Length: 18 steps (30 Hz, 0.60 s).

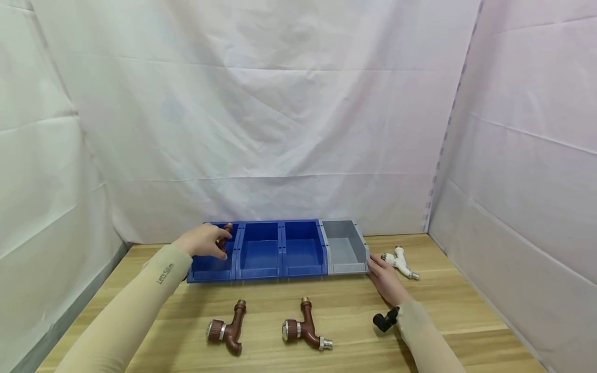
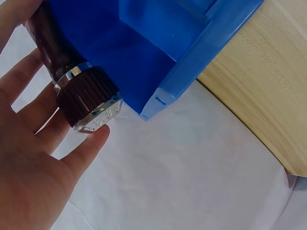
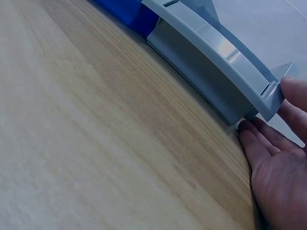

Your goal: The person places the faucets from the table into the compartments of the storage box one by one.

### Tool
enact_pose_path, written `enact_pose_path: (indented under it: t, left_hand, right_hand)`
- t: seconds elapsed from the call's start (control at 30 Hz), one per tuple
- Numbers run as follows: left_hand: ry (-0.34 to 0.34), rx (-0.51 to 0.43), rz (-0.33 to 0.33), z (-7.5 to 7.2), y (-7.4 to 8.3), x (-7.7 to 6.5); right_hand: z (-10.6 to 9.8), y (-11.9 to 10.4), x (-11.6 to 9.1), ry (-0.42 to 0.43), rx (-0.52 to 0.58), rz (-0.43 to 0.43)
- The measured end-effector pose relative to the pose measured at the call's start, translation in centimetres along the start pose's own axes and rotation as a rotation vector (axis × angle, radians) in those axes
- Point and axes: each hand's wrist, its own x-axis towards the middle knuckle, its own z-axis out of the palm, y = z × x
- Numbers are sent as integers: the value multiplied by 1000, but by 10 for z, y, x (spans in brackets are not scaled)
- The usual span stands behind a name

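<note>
My left hand (image 1: 205,241) holds a dark brown faucet (image 2: 86,93) over the leftmost blue bin (image 1: 212,269). In the left wrist view, its ribbed knob with a clear, silvery end points toward the fingertips, and the blue bin wall is right behind it. The hand hides much of the faucet in the head view. At the row's other end, my right hand (image 1: 386,278) grips the front right corner of the grey bin (image 3: 201,67). Its thumb rests against the bin's lip, while the other fingers reach in below, close to the tabletop.
Two more blue bins (image 1: 259,265) (image 1: 304,264) stand between the end bins. Two brown faucets (image 1: 235,324) (image 1: 308,326) lie in front on the wooden table (image 1: 270,357). A black faucet (image 1: 386,319) lies by the right wrist, and a white faucet (image 1: 400,263) beyond the right hand. White cloth surrounds the table.
</note>
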Motion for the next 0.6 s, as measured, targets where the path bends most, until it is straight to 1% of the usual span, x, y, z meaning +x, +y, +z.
enact_pose_path:
  t: [0.2, 0.43, 0.6]
  left_hand:
    - [7, -7, 3, 0, -1, 1]
    - [2, -10, -1, 2, -1, 2]
    - [9, -3, 3, 3, -1, 4]
  right_hand:
    - [3, -1, -1, 8, 2, -11]
    - [4, 0, 1, 44, 35, 0]
    - [5, -1, 2, 44, 26, 1]
